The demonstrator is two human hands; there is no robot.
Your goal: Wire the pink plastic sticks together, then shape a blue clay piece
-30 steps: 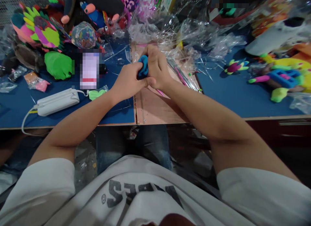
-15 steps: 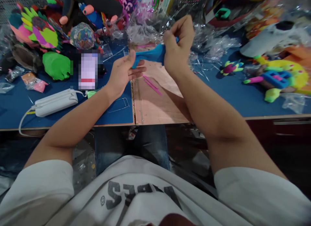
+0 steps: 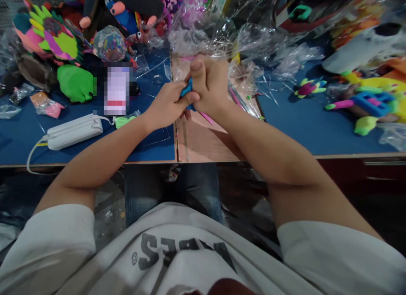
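A lump of blue modelling clay (image 3: 187, 88) is squeezed between my two hands above the wooden board (image 3: 203, 145). My left hand (image 3: 169, 101) is closed on its left side, thumb pressed toward the other hand. My right hand (image 3: 211, 83) is wrapped round the clay from the right, fingers folded and thumb on top. Most of the clay is hidden by the fingers. Under the hands, partly covered, lies a thin pink tool (image 3: 207, 118) on the board.
To the left are a phone (image 3: 116, 90), a white power strip (image 3: 75, 131) and a green clay piece (image 3: 75, 83). Clay figures and a textured ball (image 3: 109, 43) crowd the back left. Clear plastic wrap (image 3: 260, 43) lies behind. A small turtle figure (image 3: 309, 88) sits at right.
The blue clay was stretched in a strip between my hands. My right hand has come down and left to meet my left hand, and the clay is now bunched between them.
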